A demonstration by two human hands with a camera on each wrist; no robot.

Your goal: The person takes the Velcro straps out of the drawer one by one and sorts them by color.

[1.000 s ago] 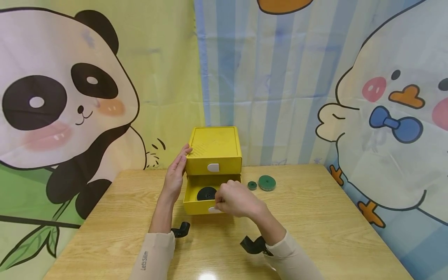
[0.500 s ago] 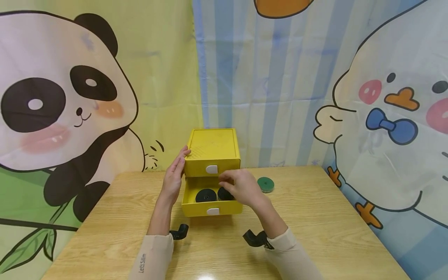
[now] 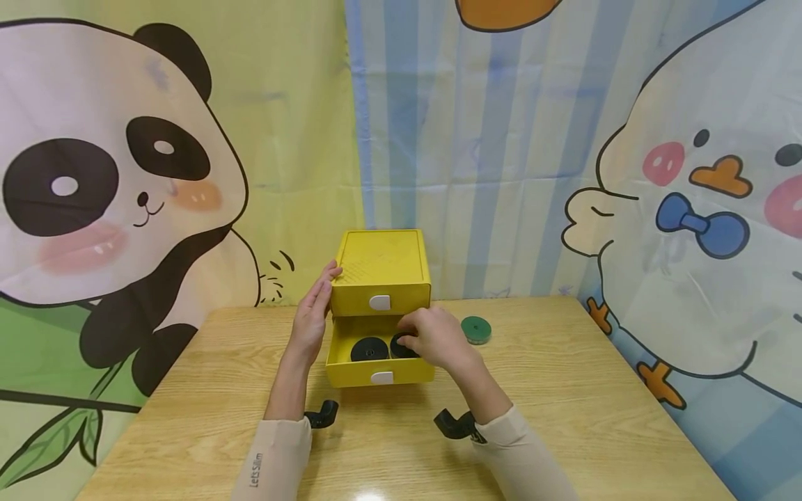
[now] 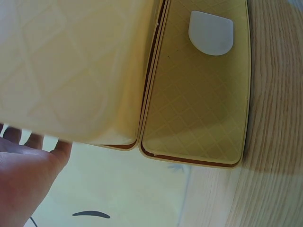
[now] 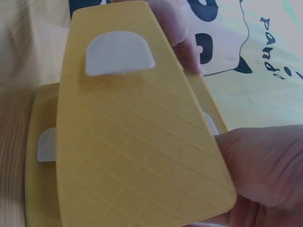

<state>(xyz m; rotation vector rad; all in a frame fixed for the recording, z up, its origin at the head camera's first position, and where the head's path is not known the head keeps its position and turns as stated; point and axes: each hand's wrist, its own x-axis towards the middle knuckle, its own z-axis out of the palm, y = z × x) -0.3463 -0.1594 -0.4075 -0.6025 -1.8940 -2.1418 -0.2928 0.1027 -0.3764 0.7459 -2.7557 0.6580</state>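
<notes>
A yellow drawer box (image 3: pixel 382 257) stands on the table with one drawer (image 3: pixel 357 381) pulled out. In that drawer sit two black discs, the left one (image 3: pixel 370 350) with a small round hub at its centre. The right disc (image 3: pixel 399 346) is partly covered by my right hand (image 3: pixel 435 337), whose thumb and fingers reach into the drawer and pinch it. My left hand (image 3: pixel 310 316) rests along the left side of the box, fingers extended, their tips at its top edge. The right wrist view shows the open drawer's white tab (image 5: pixel 119 53), with the disc hidden behind the front.
A green disc (image 3: pixel 476 330) lies on the table right of the box. Below the pulled-out drawer, the left wrist view shows a closed drawer (image 4: pixel 199 94) close to the tabletop (image 4: pixel 274 94). A panda-and-duck printed curtain (image 3: pixel 413 139) hangs behind.
My right hand has left the open drawer's white tab and moved up and right to the right black disc, its fingers now lower on it. The left hand stays on the box.
</notes>
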